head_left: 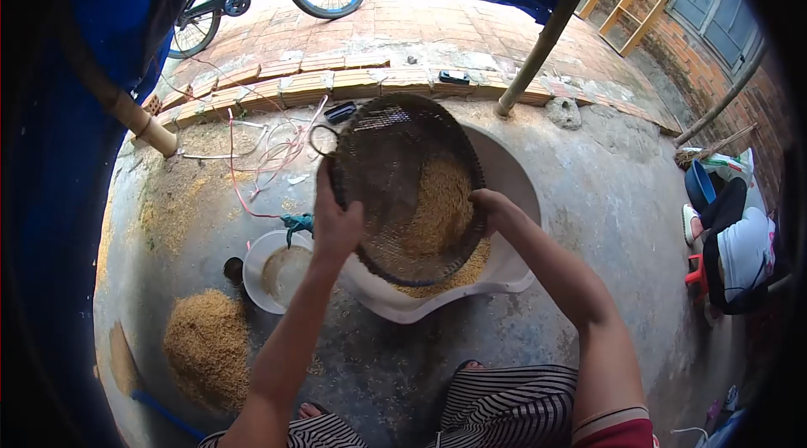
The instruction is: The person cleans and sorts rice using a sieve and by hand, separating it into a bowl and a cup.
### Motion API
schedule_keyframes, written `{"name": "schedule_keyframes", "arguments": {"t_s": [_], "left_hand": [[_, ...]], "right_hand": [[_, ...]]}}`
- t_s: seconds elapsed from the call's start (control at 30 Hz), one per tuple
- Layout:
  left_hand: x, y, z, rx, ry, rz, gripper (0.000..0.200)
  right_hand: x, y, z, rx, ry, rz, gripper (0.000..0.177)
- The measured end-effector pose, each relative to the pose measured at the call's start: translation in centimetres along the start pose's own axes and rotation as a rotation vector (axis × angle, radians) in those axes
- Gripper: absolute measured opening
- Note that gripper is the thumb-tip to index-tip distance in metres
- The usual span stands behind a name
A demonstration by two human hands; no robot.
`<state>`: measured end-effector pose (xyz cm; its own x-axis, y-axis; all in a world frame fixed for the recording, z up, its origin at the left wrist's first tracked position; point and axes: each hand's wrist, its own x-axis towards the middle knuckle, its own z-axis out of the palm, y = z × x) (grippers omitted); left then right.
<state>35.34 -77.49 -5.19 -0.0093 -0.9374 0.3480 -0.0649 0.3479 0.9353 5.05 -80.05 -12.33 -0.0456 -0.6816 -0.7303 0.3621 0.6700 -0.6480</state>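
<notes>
A round, dark mesh sieve (pixel 382 187) is held over a large white basin (pixel 523 187). Golden grain (pixel 441 204) lies in the right half of the sieve. My left hand (pixel 338 225) grips the sieve's left rim, below a small metal ring on that rim. On the opposite side my right hand (pixel 496 211) is closed round the right rim. More grain (pixel 466 271) shows in the basin under the sieve's lower edge. Left of the basin stands a smaller white bucket (pixel 261 280), its contents pale and hard to make out.
A heap of grain or husks (pixel 206 347) lies on the concrete at lower left. Pink and white strings (pixel 273 145) trail across the floor. A bamboo pole (pixel 551 32) rises behind the basin by a row of bricks (pixel 315 86). At right, another person (pixel 740 250) sits low.
</notes>
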Motion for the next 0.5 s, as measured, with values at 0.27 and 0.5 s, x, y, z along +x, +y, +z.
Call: {"name": "schedule_keyframes", "arguments": {"t_s": [0.27, 0.5], "left_hand": [[1.4, -1.2, 0.6, 0.280, 0.195, -0.005, 0.064], [2.2, 2.0, -2.7, 0.039, 0.100, -0.205, 0.065]], "right_hand": [[0.0, -1.9, -0.2, -0.021, 0.041, -0.201, 0.019], [-4.0, -1.6, 2.1, -0.020, 0.011, 0.061, 0.020]]}}
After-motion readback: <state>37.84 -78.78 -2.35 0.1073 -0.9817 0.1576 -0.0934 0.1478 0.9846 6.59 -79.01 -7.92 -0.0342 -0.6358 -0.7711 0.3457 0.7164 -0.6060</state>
